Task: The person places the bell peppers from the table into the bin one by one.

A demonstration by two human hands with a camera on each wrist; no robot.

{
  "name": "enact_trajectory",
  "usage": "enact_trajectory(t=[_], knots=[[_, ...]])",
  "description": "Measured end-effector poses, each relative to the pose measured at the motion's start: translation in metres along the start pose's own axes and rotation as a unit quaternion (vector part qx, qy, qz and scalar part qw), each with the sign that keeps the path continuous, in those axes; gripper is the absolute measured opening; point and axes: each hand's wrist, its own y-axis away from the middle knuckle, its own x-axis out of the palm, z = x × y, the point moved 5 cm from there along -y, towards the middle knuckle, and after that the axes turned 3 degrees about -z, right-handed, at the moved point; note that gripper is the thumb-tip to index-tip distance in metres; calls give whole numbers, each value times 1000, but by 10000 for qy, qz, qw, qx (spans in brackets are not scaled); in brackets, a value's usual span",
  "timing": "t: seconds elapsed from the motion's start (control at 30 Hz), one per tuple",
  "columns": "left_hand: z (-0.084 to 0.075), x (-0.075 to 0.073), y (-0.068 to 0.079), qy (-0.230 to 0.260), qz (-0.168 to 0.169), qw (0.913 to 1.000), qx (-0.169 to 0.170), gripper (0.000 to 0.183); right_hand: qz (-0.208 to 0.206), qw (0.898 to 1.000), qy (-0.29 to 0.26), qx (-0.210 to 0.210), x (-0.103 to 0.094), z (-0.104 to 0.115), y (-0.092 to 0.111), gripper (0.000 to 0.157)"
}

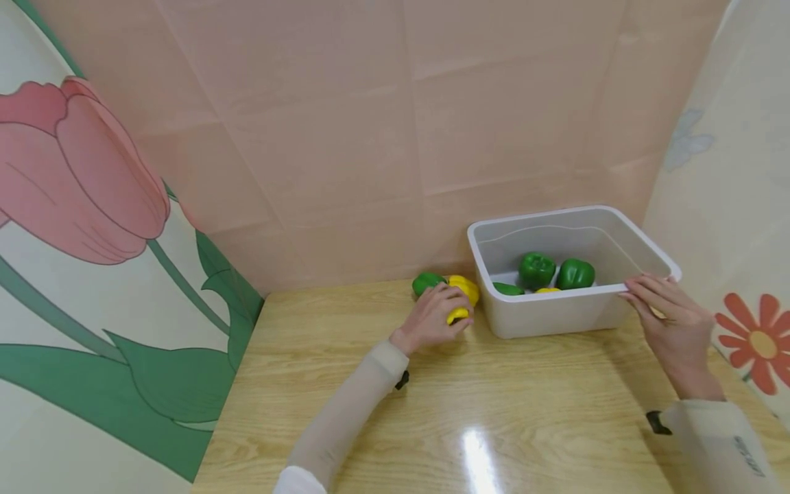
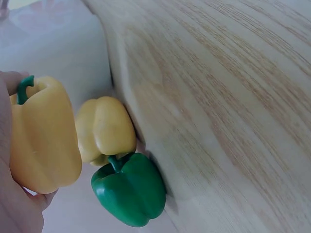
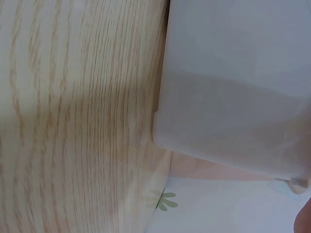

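Observation:
My left hand [image 1: 437, 317] grips a yellow bell pepper [image 2: 44, 138] with a green stem, just left of a white plastic bin [image 1: 555, 312]. Behind that hand, a second yellow bell pepper [image 2: 108, 128] and a green bell pepper [image 2: 132, 190] lie on the table side by side. With its fingers over the front right corner of the rim, my right hand [image 1: 675, 322] holds the bin. Inside the bin are green bell peppers [image 1: 537, 269] and a bit of yellow [image 1: 547, 290], partly hidden by the front wall.
The wooden table [image 1: 345, 329] meets a pinkish-beige sheet [image 1: 333, 137] at the back. A panel with a large painted tulip [image 1: 92, 171] stands at the left, and a flower-patterned panel [image 1: 762, 343] at the right, close to my right hand.

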Motion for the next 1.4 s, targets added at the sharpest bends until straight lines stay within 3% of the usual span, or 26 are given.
enact_trajectory(t=[0.77, 1.4], knots=[[1, -9, -5, -84, -81, 9999, -70, 20, -4, 10000, -2, 5, -1, 0, -1, 19], [-1, -22, -14, -15, -335, 9994, -9, 18, 62, 10000, 1, 78, 0, 0, -1, 17]])
